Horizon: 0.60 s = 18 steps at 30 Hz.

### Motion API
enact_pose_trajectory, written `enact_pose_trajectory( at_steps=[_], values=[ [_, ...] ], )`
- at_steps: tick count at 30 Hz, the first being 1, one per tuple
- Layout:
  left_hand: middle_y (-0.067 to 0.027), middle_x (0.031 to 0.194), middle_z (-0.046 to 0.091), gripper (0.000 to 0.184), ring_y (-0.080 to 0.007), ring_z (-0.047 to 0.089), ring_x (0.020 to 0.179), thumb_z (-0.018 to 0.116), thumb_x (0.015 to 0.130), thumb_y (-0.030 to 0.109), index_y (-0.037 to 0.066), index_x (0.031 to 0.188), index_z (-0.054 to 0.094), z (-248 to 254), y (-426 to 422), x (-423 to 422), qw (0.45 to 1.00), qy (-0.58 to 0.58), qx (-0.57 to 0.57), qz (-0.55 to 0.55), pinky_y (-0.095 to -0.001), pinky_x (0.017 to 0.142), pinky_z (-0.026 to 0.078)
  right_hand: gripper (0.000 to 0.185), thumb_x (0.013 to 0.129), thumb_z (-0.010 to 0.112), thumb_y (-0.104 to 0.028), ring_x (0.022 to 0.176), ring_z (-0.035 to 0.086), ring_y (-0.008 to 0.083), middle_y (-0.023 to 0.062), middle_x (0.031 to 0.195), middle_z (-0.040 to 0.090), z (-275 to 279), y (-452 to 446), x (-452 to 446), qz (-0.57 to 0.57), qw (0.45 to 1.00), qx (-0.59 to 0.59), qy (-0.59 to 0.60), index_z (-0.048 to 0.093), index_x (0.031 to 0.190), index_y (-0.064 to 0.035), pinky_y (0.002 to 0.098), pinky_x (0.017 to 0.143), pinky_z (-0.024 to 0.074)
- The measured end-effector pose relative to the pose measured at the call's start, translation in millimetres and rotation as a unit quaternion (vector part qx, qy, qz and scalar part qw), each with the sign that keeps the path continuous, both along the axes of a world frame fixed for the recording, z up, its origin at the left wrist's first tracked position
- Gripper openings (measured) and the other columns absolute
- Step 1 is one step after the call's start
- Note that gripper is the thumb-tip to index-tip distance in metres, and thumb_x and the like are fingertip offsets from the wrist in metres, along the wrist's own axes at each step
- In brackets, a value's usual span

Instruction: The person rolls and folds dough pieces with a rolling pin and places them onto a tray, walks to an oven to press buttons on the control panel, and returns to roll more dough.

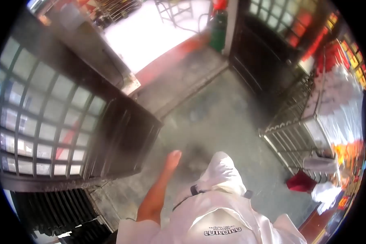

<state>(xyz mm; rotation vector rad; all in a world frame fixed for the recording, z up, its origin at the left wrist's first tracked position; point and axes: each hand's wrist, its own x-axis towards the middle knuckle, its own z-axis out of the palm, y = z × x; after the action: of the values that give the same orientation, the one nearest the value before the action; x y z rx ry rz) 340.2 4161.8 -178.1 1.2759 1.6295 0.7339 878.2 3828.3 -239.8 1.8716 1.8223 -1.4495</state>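
My left hand (173,158) hangs in front of me over the grey floor, at the end of a bare forearm. It touches nothing that I can see. Its fingers are small and blurred, so their pose is unclear. My right hand is out of view; only the white sleeve (288,227) shows on that side. White trousers (223,166) and a white shirt (227,215) with dark lettering are below me, one knee raised forward. The dark door leaf (122,138) with a glazed grid stands nearest to my left hand.
A second dark door leaf (258,61) stands at the right of the doorway. A stone step (191,87) crosses the opening, with a green cylinder (218,32) beyond. To the right is a metal rack (280,136) with plastic-wrapped goods; black slatted items (57,207) lie lower left.
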Motion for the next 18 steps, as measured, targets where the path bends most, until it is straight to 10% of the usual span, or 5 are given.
enact_pose_trajectory(
  at_steps=[4, 11, 13, 14, 18],
  values=[
    [-0.0148, 0.115, 0.073, 0.041, -0.026, 0.068, 0.11, 0.062, 0.1, 0.032, -0.002, 0.122, 0.067, 27, 169, 47, 0.995, 0.058, 0.039, -0.065, -0.0348, 0.099, 0.049, 0.016, 0.087, 0.062, -0.023, 0.068, 0.061, 0.0295, 0.0084, 0.075, 0.064, -10, 156, 14, -0.14, 0.985, -0.098, -0.013, 0.064, 0.081, -0.0077, 0.0461, 0.059, 0.049],
    [-0.0152, 0.098, 0.074, 0.035, -0.0256, 0.069, 0.091, 0.063, 0.095, 0.033, 0.002, 0.108, 0.073, -81, 270, 1, 0.936, 0.295, -0.118, -0.149, -0.0375, 0.084, 0.054, 0.015, 0.082, 0.063, -0.022, 0.067, 0.062, 0.0328, 0.0115, 0.075, 0.065, -71, 565, 76, 0.014, 0.998, -0.013, -0.052, 0.064, 0.074, -0.0085, 0.0477, 0.06, 0.0497],
    [-0.0132, 0.09, 0.072, 0.03, -0.0234, 0.066, 0.081, 0.064, 0.092, 0.028, 0.001, 0.102, 0.074, -30, 277, -10, 0.956, 0.108, -0.271, 0.023, -0.0397, 0.075, 0.052, 0.015, 0.08, 0.063, -0.021, 0.067, 0.062, 0.0338, 0.0124, 0.075, 0.065, -79, 733, 88, 0.127, 0.984, 0.093, -0.079, 0.064, 0.072, -0.0088, 0.0482, 0.06, 0.0499],
    [-0.0102, 0.083, 0.07, 0.026, -0.0213, 0.064, 0.072, 0.062, 0.092, 0.025, 0.002, 0.09, 0.072, -5, 278, -14, 0.982, 0.081, -0.166, 0.047, -0.0398, 0.064, 0.05, 0.015, 0.08, 0.063, -0.021, 0.067, 0.062, 0.0343, 0.0128, 0.075, 0.065, -73, 821, 89, 0.161, 0.972, 0.142, -0.094, 0.064, 0.071, -0.0089, 0.0484, 0.06, 0.05],
    [-0.0023, 0.073, 0.063, 0.02, -0.0133, 0.058, 0.063, 0.06, 0.093, 0.022, 0.005, 0.085, 0.066, 11, 315, -31, 0.905, -0.038, -0.322, 0.277, -0.0307, 0.052, 0.044, 0.014, 0.077, 0.064, -0.02, 0.067, 0.063, 0.0362, 0.0146, 0.075, 0.066, -19, 1140, 67, 0.205, 0.892, 0.364, -0.174, 0.064, 0.068, -0.0093, 0.0493, 0.06, 0.0504]
  ],
)
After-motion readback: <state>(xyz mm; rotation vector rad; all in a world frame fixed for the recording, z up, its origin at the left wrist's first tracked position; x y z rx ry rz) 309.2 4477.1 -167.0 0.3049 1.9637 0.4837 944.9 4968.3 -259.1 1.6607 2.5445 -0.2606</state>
